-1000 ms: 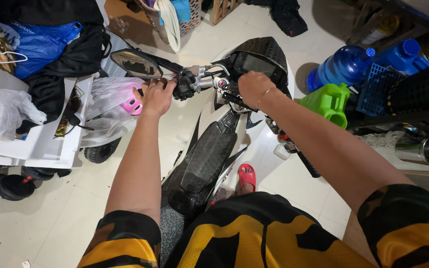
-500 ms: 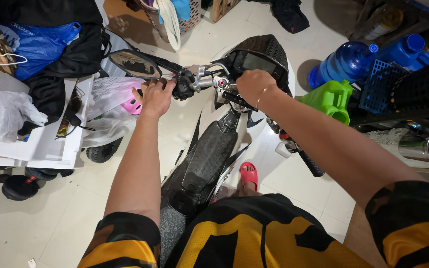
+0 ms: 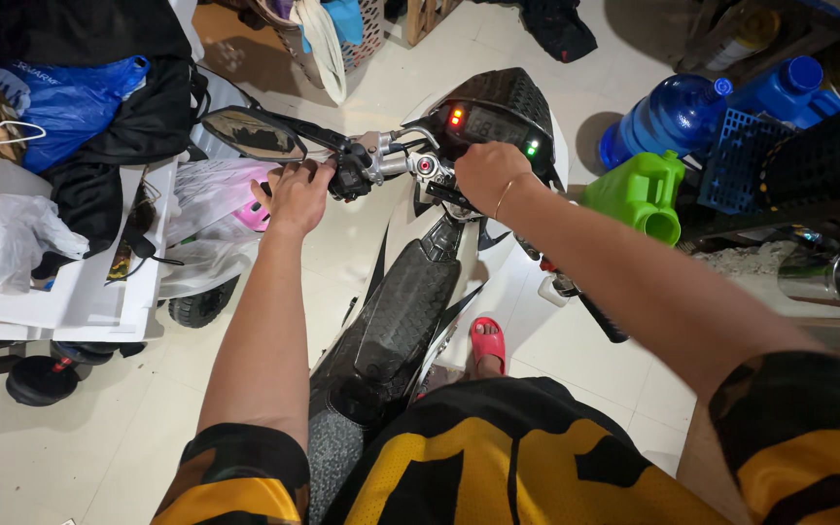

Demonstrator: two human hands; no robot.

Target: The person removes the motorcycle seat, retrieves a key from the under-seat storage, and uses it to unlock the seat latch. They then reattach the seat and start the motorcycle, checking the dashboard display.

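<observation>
- Motorbike [image 3: 410,311] is straddled by the person, mid-frame, on a pale tiled floor [image 3: 70,457]; its dash [image 3: 493,117] is lit w/ red and green lamps.
- Left hand [image 3: 296,194] is closed round the left grip, just below the mirror [image 3: 250,133].
- Right hand [image 3: 486,175] is laid over the handlebar centre beside a red button [image 3: 426,165]; fingers are curled, but whether sth is gripped cannot be told.
- Red sandal [image 3: 487,343] is seen on the floor right of the frame.
- Left side is crowded: white shelf [image 3: 80,301], plastic bags [image 3: 7,233], pink helmet [image 3: 257,216], small wheel [image 3: 201,303].
- Right side is hemmed in by a green can [image 3: 639,190], blue water bottle [image 3: 663,122] and blue crate [image 3: 741,165].
</observation>
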